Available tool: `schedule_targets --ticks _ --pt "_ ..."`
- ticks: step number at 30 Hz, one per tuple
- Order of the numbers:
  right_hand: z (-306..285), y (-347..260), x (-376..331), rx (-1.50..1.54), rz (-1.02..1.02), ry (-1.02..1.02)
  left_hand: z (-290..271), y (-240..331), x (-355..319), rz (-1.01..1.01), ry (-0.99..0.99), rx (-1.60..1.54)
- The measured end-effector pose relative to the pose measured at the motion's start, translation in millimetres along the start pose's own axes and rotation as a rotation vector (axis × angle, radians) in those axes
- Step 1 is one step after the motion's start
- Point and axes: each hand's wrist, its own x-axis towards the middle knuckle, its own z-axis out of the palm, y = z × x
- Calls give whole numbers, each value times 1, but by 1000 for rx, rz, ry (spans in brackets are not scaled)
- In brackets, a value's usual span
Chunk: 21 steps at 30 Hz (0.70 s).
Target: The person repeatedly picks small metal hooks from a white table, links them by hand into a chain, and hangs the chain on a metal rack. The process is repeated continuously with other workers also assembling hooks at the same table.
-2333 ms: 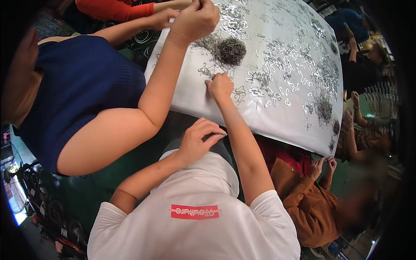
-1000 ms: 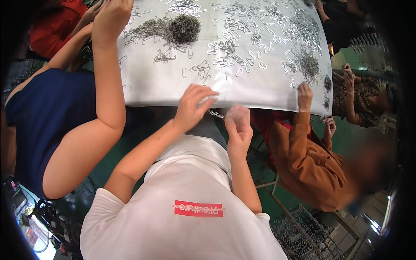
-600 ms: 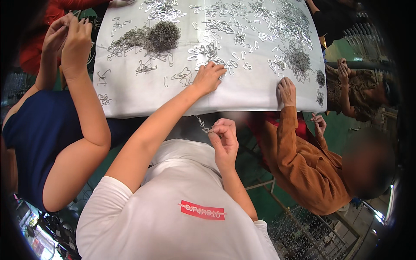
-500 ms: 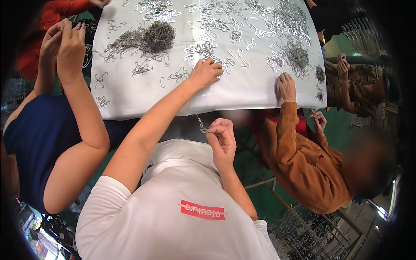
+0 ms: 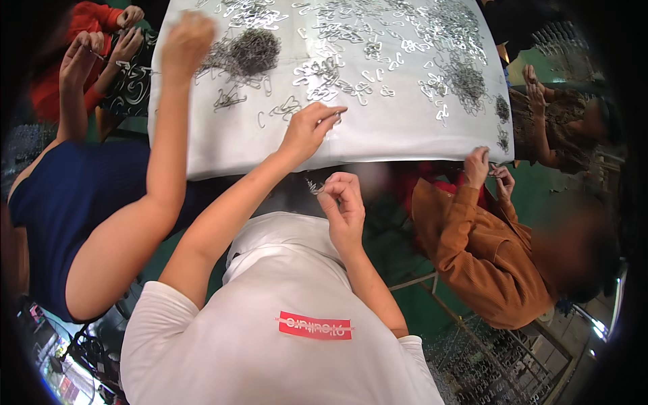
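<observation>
The left hand (image 5: 307,131) reaches onto the white surface (image 5: 378,138), its fingers pressed together on a small metal hook (image 5: 331,115) at the near edge of the scattered hooks. The right hand (image 5: 344,202) is held below the edge of the surface, pinching a short chain of hooks (image 5: 314,185) between thumb and fingers. A dense pile of hooks (image 5: 250,52) lies further left on the surface, near another person's raised arm (image 5: 165,135). A person in an orange sleeve (image 5: 466,236) works at the right
</observation>
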Motion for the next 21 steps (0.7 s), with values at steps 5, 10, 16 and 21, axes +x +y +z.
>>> schedule_targets --ticks 5,10,16,21 --pt "12 10 -4 4 39 11 -45 51 -76 -199 101 -279" --pt "25 15 -5 -45 15 -26 -63 65 -111 -179 141 -335" --pt "34 23 -1 -122 -36 -177 -78 59 -131 -7 225 -193" --pt "34 37 47 -276 -30 -338 -90 53 -149 -38 239 -133"
